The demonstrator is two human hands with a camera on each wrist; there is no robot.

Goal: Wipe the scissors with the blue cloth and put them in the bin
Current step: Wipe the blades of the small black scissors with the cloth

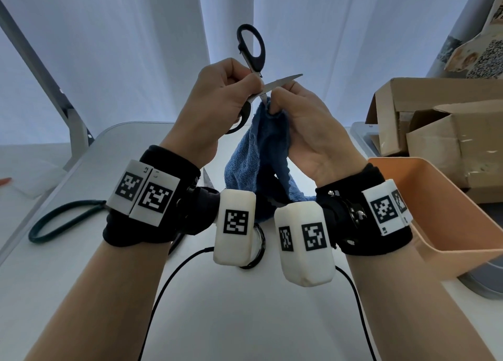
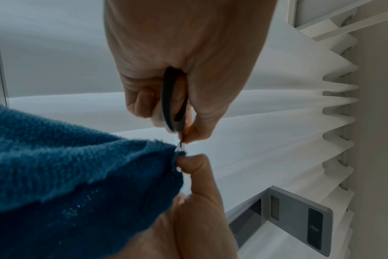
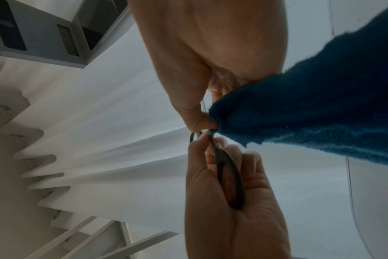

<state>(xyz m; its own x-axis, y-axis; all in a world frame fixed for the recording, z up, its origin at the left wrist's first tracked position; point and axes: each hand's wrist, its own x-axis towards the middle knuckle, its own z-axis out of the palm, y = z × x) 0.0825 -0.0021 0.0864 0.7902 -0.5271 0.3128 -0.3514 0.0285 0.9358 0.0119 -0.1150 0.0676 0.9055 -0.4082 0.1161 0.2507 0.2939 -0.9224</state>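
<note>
The white table [image 1: 81, 251] fills the lower part of the head view, with cardboard boxes [image 1: 435, 121] at two o'clock. The orange bin [image 1: 449, 224] sits at four o'clock, just beside the right wrist, so the right side is nearer it. Above the table, the blue cloth [image 1: 258, 156] hangs from the right hand [image 1: 307, 132], whose fingers pinch its top corner around one blade tip. The left hand [image 1: 217, 102] is clenched round the lower handle loop and pivot of the scissors [image 1: 254, 69], which are held aloft at centre, blades splayed. One blade points to three o'clock; the other runs down into the cloth, toward five o'clock from the grip. Wiping looks unfinished.
</note>
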